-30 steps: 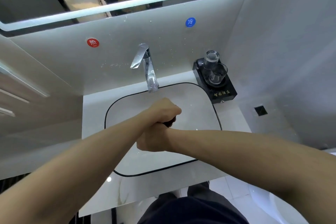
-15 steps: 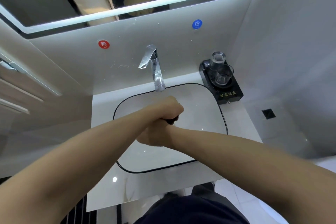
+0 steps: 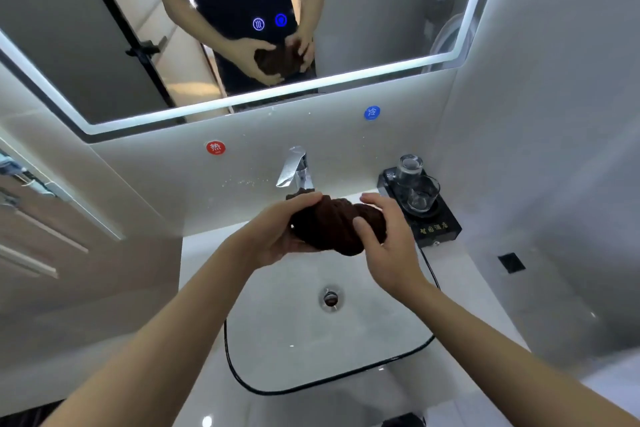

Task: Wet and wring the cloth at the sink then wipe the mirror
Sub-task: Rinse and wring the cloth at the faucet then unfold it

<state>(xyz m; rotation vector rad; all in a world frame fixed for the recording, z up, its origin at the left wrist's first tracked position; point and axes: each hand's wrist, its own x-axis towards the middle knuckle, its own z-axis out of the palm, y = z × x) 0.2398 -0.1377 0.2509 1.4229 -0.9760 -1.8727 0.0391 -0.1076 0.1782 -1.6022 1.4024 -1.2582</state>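
**Twisted cloth held over the sink, mirror not yet wiped**

A person stands at a white sink (image 3: 311,388), seen from above. Both hands hold a dark brown cloth (image 3: 332,222) in the air above the basin, just in front of the tap (image 3: 296,170). The cloth is twisted into a thick rope. The left hand (image 3: 277,236) curls its fingers round the cloth's left end. The right hand (image 3: 388,246) grasps the right end, thumb across the front and fingers over the top. This looks like the close of the wringing step. The mirror (image 3: 86,45) above is untouched. Next, the cloth probably needs untwisting and flattening into a pad, then lifting to the glass.
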